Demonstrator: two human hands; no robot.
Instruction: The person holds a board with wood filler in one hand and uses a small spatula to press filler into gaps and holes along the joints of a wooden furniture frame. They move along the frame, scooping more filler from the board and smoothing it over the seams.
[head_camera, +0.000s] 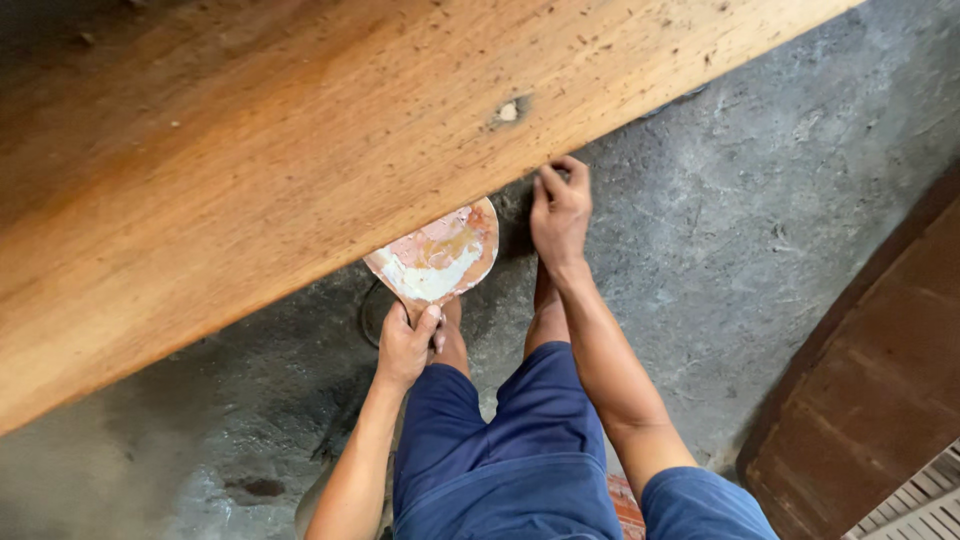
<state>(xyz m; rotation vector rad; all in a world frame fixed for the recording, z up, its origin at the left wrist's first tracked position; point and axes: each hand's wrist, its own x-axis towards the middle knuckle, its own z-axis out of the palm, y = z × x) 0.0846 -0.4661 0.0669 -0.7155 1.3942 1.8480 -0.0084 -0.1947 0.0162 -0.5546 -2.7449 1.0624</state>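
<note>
left hand (407, 345) gripping putty-smeared paddle (437, 255)

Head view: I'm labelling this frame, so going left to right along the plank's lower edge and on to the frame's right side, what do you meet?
Left hand gripping a round paste-smeared board → right hand at the plank edge → bare concrete floor → brown wooden panel.

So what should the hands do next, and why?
Probably the right hand should dip its fingers into the pale paste on the round board held by the left hand, since those fingers are pressed against the edge of the wooden plank.
</note>
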